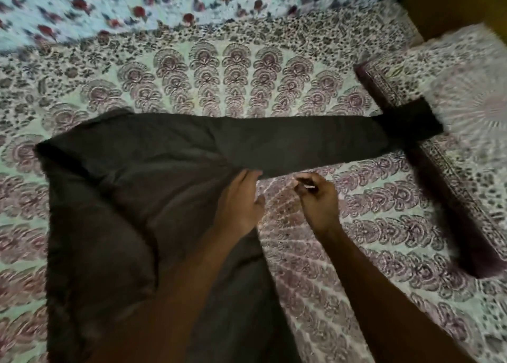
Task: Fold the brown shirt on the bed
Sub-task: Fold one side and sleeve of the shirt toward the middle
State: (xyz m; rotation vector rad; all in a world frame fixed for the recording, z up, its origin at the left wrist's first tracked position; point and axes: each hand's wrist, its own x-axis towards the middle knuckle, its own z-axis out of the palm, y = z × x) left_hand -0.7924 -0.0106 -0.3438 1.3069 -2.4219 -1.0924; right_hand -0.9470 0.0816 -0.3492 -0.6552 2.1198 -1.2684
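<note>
The brown shirt [123, 198] lies spread on the patterned bed sheet [343, 253], its body at the left and one long sleeve [301, 140] stretched rightward until its cuff lies over a pillow [452, 88]. The left hand [241, 203] rests at the armpit of the shirt, fingers curled into the cloth there. Just beside it, the right hand [318, 195] hovers over the bare sheet, fingers curled and holding nothing.
</note>
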